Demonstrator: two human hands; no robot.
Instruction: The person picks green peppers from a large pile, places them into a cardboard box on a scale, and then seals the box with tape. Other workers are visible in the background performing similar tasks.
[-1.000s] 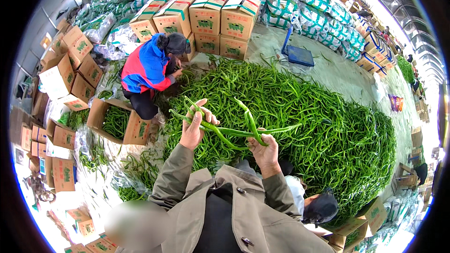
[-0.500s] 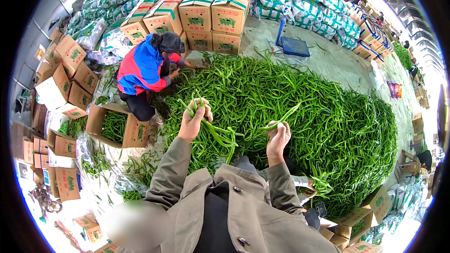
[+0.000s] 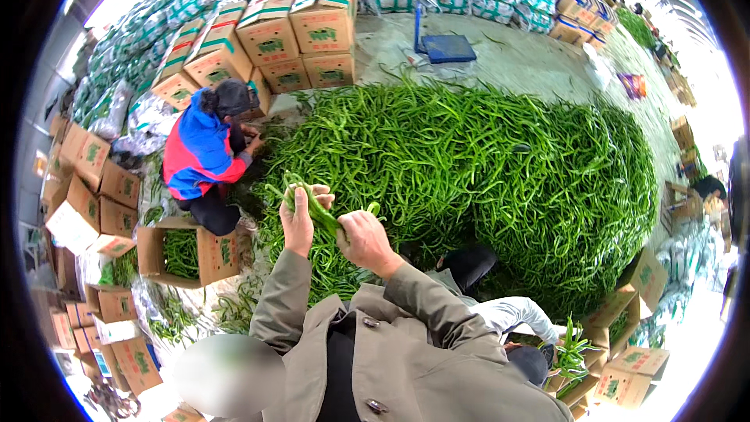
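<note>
A small bunch of long green chili peppers is held in front of my chest, slanting down to the right. My left hand is closed round its upper part, the thumb lying along the peppers. At the lower end my right hand is closed on the same bunch, its fingers curled and partly hidden. One curved pepper tip shows just above the right knuckles. Beyond both hands spreads a large heap of green chili peppers on the floor.
A person in a blue and red jacket crouches left of the heap, near an open carton of peppers. Low on the right, another person's pale sleeve shows beside held peppers. Stacked cartons and a blue platform scale stand behind.
My right hand has come left with its pepper to meet the bunch in my left hand. The view has shifted, and more of the person at lower right now shows.
</note>
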